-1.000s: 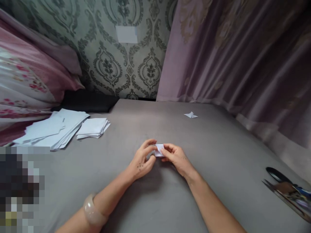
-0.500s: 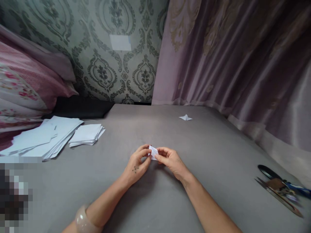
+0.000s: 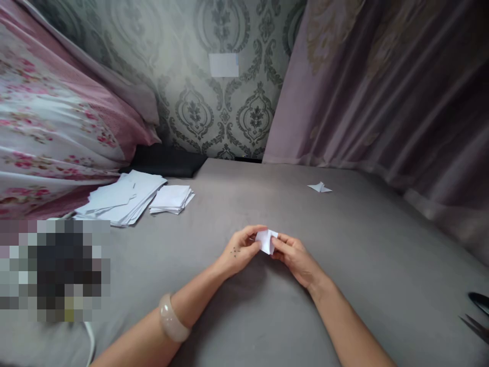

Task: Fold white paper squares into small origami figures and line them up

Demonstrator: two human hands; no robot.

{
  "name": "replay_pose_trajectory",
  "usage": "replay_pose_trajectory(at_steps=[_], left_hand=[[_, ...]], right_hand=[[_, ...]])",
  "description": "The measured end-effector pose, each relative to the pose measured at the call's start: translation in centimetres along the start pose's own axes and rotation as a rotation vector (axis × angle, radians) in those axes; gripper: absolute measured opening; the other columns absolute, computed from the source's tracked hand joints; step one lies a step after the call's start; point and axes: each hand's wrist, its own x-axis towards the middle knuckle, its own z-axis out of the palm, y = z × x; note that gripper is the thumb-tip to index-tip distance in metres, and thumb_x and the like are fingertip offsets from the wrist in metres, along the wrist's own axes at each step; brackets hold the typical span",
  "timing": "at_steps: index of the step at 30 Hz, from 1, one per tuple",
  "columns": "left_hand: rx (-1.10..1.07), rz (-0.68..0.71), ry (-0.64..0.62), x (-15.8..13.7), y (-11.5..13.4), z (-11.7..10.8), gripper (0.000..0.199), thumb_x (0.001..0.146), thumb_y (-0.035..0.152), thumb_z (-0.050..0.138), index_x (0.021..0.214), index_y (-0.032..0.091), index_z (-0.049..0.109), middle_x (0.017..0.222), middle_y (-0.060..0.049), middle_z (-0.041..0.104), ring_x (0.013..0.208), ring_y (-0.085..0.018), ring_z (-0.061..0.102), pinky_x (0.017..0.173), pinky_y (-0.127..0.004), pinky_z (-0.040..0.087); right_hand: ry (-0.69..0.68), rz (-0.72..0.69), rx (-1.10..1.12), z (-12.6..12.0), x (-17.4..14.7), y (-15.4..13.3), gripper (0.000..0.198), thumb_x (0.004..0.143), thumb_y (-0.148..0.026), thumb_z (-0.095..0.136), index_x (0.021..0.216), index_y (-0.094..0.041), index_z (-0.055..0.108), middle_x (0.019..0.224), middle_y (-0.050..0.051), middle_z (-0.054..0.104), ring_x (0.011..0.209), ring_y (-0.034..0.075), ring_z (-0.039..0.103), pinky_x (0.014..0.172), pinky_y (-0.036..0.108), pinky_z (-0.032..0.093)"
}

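Observation:
A small piece of folded white paper (image 3: 266, 241) is held up between both hands, just above the grey surface. My left hand (image 3: 241, 251) pinches its left side, thumb in front and fingers behind. On the right edge, my right hand (image 3: 297, 257) grips it between thumb and fingers. A crease runs down the paper near the right thumb. The fingertips behind the sheet are partly hidden. A pale bangle (image 3: 172, 318) circles my left forearm.
A folded white paper piece (image 3: 320, 187) lies at the back right. Left of my hands are a stack of small white sheets (image 3: 170, 197) and a larger paper pile (image 3: 126, 196). Scissors (image 3: 476, 329) show at the right edge. A white cable (image 3: 90, 339) runs at lower left.
The view has turned left, so everything sits further right. The paper between my hands now shows a broader, squarer face, and my fingers have shifted on it.

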Motion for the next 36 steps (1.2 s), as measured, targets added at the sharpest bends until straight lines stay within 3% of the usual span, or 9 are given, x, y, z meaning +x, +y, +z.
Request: replay_pose_trajectory(at_steps=[6, 9, 14, 19, 24, 28, 31, 36], left_hand=[[-0.15, -0.056, -0.052, -0.2, 0.3, 0.2, 0.042, 0.075, 0.026, 0.065, 0.115, 0.014, 0.06, 0.093, -0.007, 0.065, 0.083, -0.016, 0.058, 0.08, -0.029, 0.044], [-0.052, -0.005, -0.054, -0.2, 0.2, 0.2, 0.043, 0.078, 0.029, 0.063, 0.119, 0.016, 0.059, 0.102, -0.009, 0.061, 0.089, -0.018, 0.057, 0.08, -0.03, 0.046], [0.128, 0.055, -0.11, -0.7, 0.8, 0.2, 0.04, 0.086, 0.037, 0.056, 0.122, 0.02, 0.059, 0.133, -0.012, 0.043, 0.114, -0.022, 0.05, 0.089, -0.031, 0.046], [0.165, 0.102, -0.187, -0.9, 0.9, 0.3, 0.051, 0.08, 0.036, 0.066, 0.126, 0.02, 0.054, 0.127, -0.013, 0.051, 0.114, -0.024, 0.051, 0.095, -0.035, 0.043], [-0.057, -0.023, -0.082, -0.4, 0.6, 0.6, 0.047, 0.076, 0.037, 0.069, 0.116, 0.015, 0.057, 0.105, -0.01, 0.063, 0.094, -0.021, 0.06, 0.084, -0.033, 0.047], [-0.22, -0.069, 0.056, 0.0, 0.7, 0.5, 0.041, 0.072, 0.037, 0.073, 0.104, 0.014, 0.062, 0.094, -0.007, 0.066, 0.092, -0.02, 0.06, 0.086, -0.032, 0.043], [-0.377, -0.138, 0.096, 0.1, 0.8, 0.2, 0.041, 0.069, 0.034, 0.076, 0.103, 0.014, 0.063, 0.095, -0.008, 0.066, 0.092, -0.02, 0.06, 0.087, -0.032, 0.042], [-0.526, -0.181, 0.043, 0.0, 1.2, -0.1, 0.049, 0.065, 0.023, 0.081, 0.109, 0.014, 0.062, 0.106, -0.012, 0.064, 0.099, -0.021, 0.059, 0.092, -0.035, 0.041]], right_hand=[[0.007, 0.067, 0.125, 0.2, -0.2, -0.4, 0.025, 0.071, -0.031, 0.074, 0.093, -0.02, 0.073, 0.086, 0.002, 0.068, 0.071, 0.011, 0.054, 0.064, 0.022, 0.041], [0.014, 0.066, 0.089, 0.3, -0.1, -0.4, 0.028, 0.07, -0.026, 0.074, 0.097, -0.021, 0.072, 0.089, 0.002, 0.069, 0.073, 0.011, 0.056, 0.064, 0.021, 0.042], [0.079, 0.044, 0.057, 0.3, 0.0, -0.1, 0.036, 0.064, -0.034, 0.08, 0.096, -0.02, 0.071, 0.087, 0.004, 0.069, 0.073, 0.015, 0.058, 0.063, 0.024, 0.043], [0.067, 0.013, -0.013, 0.6, 0.1, 0.3, 0.04, 0.064, -0.04, 0.08, 0.095, -0.019, 0.069, 0.082, 0.004, 0.068, 0.068, 0.014, 0.056, 0.062, 0.026, 0.04], [0.114, -0.021, -0.108, 0.7, 0.1, 0.3, 0.041, 0.061, -0.043, 0.081, 0.091, -0.017, 0.07, 0.075, 0.002, 0.065, 0.064, 0.012, 0.05, 0.056, 0.024, 0.035], [0.101, -0.025, -0.133, 0.6, 0.0, 0.0, 0.042, 0.069, -0.049, 0.074, 0.095, -0.017, 0.07, 0.071, 0.001, 0.061, 0.06, 0.011, 0.046, 0.055, 0.024, 0.033], [0.116, -0.011, -0.11, 0.7, -0.1, -0.2, 0.04, 0.068, -0.048, 0.075, 0.092, -0.017, 0.071, 0.068, 0.0, 0.059, 0.057, 0.01, 0.042, 0.053, 0.024, 0.032], [0.145, 0.052, 0.03, 0.8, -0.1, -0.5, 0.036, 0.064, -0.045, 0.078, 0.085, -0.017, 0.07, 0.071, 0.001, 0.059, 0.058, 0.01, 0.043, 0.053, 0.023, 0.035]])
